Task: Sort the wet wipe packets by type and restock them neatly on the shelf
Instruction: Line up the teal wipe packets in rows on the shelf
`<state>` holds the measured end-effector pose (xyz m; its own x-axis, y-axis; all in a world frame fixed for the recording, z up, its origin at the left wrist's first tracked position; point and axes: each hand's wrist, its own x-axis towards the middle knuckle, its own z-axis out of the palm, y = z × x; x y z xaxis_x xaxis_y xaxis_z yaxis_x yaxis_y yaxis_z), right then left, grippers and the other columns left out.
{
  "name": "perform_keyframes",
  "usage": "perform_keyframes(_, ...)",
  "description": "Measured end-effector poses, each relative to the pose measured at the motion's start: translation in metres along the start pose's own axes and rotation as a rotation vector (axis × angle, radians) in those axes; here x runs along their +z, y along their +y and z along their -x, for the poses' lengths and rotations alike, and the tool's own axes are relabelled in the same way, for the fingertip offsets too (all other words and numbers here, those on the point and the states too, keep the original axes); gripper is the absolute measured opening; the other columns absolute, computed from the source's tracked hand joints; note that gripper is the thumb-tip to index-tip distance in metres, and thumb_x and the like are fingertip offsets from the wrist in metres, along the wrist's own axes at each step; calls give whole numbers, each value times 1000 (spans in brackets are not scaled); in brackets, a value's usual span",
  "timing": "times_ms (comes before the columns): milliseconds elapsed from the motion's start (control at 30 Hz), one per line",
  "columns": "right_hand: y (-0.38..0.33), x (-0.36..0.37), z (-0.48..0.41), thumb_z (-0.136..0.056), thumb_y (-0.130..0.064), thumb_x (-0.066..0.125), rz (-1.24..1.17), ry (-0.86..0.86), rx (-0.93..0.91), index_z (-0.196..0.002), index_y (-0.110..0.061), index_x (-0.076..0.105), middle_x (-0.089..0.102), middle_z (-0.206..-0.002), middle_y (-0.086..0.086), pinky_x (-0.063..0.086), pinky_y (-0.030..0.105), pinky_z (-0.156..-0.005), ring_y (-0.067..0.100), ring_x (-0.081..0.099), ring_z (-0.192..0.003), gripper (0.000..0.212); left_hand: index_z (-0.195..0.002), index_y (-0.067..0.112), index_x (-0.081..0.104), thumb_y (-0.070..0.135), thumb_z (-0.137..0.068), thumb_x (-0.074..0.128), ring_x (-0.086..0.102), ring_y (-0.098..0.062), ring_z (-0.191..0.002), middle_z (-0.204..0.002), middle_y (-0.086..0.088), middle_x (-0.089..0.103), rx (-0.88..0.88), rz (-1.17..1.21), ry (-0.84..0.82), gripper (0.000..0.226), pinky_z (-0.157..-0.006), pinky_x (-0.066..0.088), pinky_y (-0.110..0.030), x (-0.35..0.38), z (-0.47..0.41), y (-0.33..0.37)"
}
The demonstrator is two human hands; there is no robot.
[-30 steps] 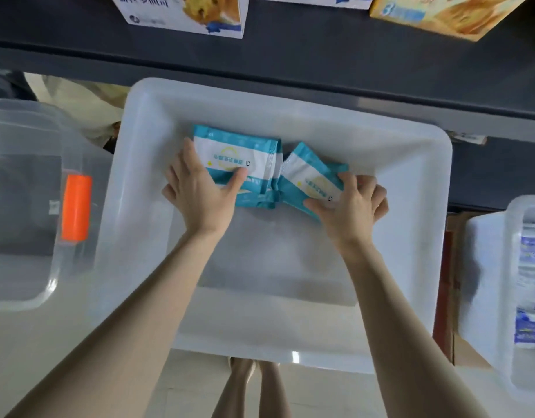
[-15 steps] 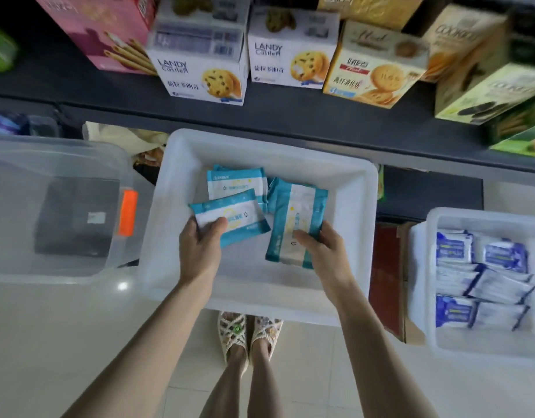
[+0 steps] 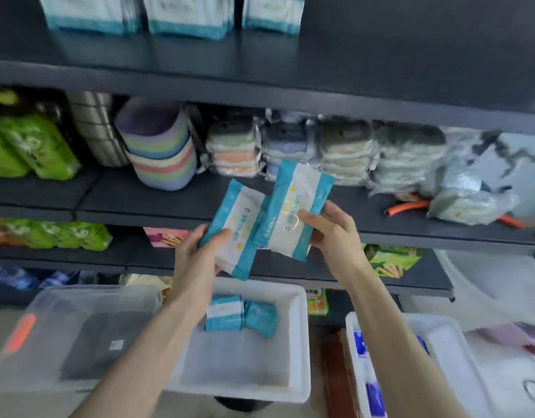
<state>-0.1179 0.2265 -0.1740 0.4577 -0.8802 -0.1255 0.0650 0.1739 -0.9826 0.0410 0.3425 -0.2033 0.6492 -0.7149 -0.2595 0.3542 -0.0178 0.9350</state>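
Left hand (image 3: 197, 254) grips one teal packet (image 3: 237, 229); right hand (image 3: 332, 233) pinches another packet (image 3: 293, 206), edges seemingly touching. White bin (image 3: 302, 342) sits below both hands.

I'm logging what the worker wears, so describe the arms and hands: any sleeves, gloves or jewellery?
Both forearms are bare, no sleeves in view. The left hand and right hand wear no gloves; no watch, bracelet or ring shows.

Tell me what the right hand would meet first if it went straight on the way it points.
Holding a teal packet, the right hand points up and forward at the middle shelf. It would probably meet the plastic-wrapped bundles standing there first, though depth is unclear.
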Motion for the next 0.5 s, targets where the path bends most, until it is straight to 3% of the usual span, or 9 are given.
perform_keyframes(100,-64,8,-7,-90,-7,59,51,-8,-130,-102,-9,68,73,-101,6,52,43,-90,26,68,-98,15,-90,15,70,18,-73,75,65,-29,-89,-93,-9,73,124,-2,-46,18,-82,46,-42,19,-3,62)
perform_keyframes(167,-99,15,-12,-90,-7,60,86,-1,-203,-102,-7,66,73,-101,5,56,35,-84,22,70,-95,13,-87,18,69,11,-79,72,67,-25,-91,-90,-3,74,189,-21,-69,11,-84,50,-40,29,-10,95)
perform_keyframes(300,-153,32,-24,-89,-2,62,116,48,-344,-105,1,60,73,-99,5,54,20,-64,15,71,-85,17,-100,12,57,-1,-78,70,68,-14,-84,-94,0,73,292,-65,-140,28,-67,51,-28,44,-32,151)
perform_keyframes(400,-180,44,-40,-86,2,64,89,90,-410,-107,-8,52,71,-99,4,55,23,-62,16,70,-82,26,-112,19,52,-10,-75,69,68,-20,-94,-101,-2,71,337,-51,-227,50,-77,56,-41,52,-56,185)
perform_keyframes(500,-200,52,-61,-84,3,66,122,119,-481,-116,-18,46,70,-101,4,56,26,-62,16,68,-84,44,-113,21,53,-8,-81,65,66,-20,-97,-107,-5,67,369,-22,-276,45,-69,58,-33,63,-79,212)
